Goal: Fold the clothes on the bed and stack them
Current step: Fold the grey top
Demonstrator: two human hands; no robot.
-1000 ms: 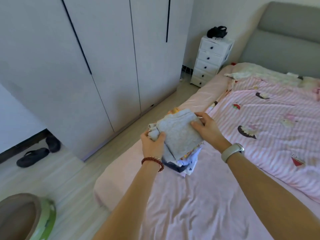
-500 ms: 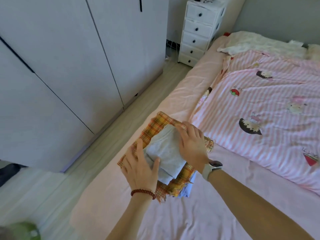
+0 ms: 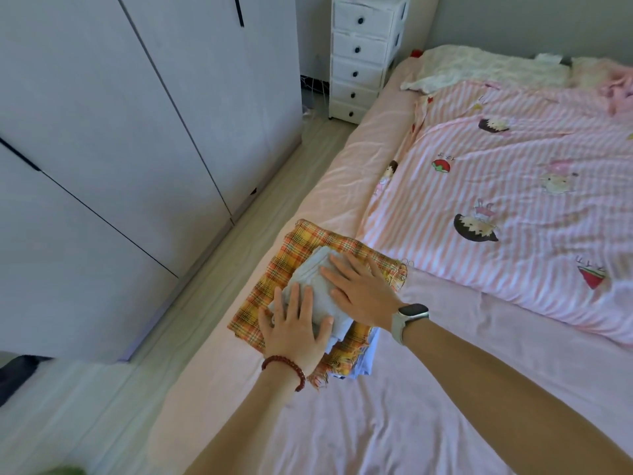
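far left: white wardrobe (image 3: pixel 137 132) w/ flat doors, pale wood floor (image 3: pixel 85 406) below it, and a dark blurry shape at the left edge, maybe a shoe, can't tell. next, near the bed's (image 3: pixel 342 423) left edge, a folded yellow-orange plaid cloth (image 3: pixel 274 279) lies flat on the pink sheet, w/ a light blue garment (image 3: pixel 366 358) poking out under its near-right corner. on top of the plaid sits a folded grey garment (image 3: pixel 318 293). left hand (image 3: pixel 294 327), red bead bracelet (image 3: pixel 286 370) at the wrist, lies flat on the grey piece's near-left part, fingers straight & spread, gripping nothing. right hand (image 3: pixel 359 289), watch (image 3: pixel 409 318) on the wrist, lies flat on its right side, fingers straight too. behind, a white drawer unit (image 3: pixel 363 60) stands between wardrobe & bed. right: pink striped duvet (image 3: pixel 513 200) w/ cartoon prints, just beside the stack.
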